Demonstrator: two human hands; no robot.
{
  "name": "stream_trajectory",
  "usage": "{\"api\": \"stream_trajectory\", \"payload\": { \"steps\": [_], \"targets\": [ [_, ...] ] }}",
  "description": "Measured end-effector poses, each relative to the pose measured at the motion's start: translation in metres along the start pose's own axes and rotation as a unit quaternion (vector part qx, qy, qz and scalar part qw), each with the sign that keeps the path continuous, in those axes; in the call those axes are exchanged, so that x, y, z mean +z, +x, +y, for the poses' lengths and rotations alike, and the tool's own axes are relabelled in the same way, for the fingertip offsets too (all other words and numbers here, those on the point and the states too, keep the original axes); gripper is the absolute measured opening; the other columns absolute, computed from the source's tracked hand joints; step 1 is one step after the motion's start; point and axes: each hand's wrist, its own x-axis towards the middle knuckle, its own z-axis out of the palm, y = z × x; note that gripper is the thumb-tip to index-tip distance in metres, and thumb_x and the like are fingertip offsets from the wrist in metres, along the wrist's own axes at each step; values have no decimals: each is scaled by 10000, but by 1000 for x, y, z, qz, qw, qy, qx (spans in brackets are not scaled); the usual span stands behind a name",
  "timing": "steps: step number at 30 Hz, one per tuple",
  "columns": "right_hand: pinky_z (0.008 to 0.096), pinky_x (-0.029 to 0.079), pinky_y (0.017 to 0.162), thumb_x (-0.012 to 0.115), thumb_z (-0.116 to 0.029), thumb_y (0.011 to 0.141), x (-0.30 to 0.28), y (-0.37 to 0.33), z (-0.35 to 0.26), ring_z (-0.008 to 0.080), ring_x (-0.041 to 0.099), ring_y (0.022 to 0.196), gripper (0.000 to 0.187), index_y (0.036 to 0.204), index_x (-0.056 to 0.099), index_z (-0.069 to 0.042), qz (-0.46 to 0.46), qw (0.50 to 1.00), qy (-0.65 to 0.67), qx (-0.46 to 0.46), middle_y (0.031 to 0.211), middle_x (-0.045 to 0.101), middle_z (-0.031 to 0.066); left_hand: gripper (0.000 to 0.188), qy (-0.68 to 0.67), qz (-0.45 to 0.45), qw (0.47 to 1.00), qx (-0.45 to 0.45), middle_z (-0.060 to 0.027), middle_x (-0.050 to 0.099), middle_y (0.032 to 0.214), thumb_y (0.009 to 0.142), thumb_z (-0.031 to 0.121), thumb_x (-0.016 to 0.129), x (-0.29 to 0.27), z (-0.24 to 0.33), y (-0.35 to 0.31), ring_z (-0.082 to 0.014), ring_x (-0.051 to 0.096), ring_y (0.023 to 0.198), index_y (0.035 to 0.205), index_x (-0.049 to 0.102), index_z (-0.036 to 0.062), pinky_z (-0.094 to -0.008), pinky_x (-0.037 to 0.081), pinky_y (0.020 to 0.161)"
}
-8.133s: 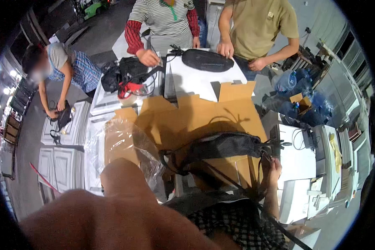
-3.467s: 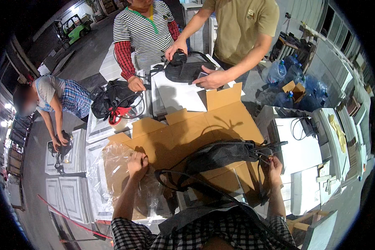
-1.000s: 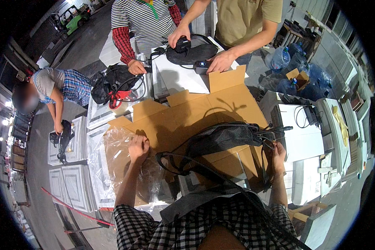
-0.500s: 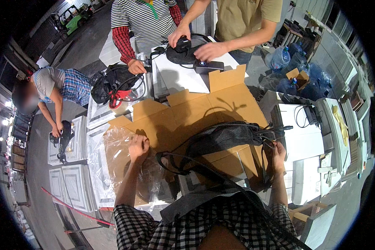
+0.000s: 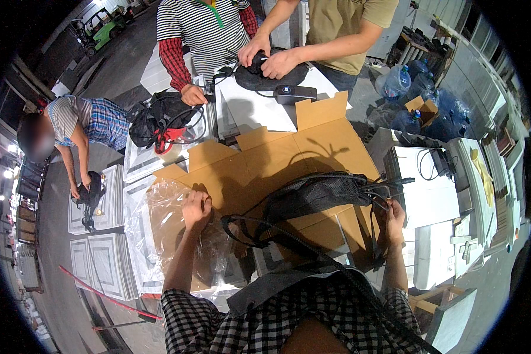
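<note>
Pinches cords (image 5: 376,189) at black bag's end (image 5: 312,196) with right hand (image 5: 395,218)
Rests curled left hand (image 5: 196,209) on clear plastic (image 5: 164,227), well apart.

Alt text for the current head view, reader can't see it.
A person's right hand is at the cords on the end of a black mesh bag lying on flattened cardboard, while the left hand is curled by clear plastic film. Opposite, a person in a tan shirt has both hands at another black bag.
</note>
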Motion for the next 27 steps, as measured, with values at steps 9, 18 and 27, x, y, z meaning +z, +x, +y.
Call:
{"api": "stream_trajectory", "payload": {
  "steps": [9,18,27],
  "targets": [
    [195,337,617,442,-18,906,-5,1,6,53,418,694,130,915,567,20,-11,1000,8,6,788,507,-17,80,0,-4,1000,16,-80,521,749,739,111,615,-1,0,1,-297,526,718,771,545,89,-399,415,645],
    [198,372,669,416,-5,914,-3,0,4,67,469,742,143,922,556,19,-8,1000,-4,9,823,534,3,74,4,-2,1000,6,-87,520,756,745,121,615,0,0,1,-307,517,720,761,549,92,-415,416,647],
    [215,399,696,391,-31,927,-7,1,9,86,510,766,149,899,535,-7,-24,1000,-18,5,841,564,26,81,-4,3,1000,12,-87,520,747,741,116,618,0,0,1,-311,519,691,749,544,87,-417,418,634]
  ]
}}
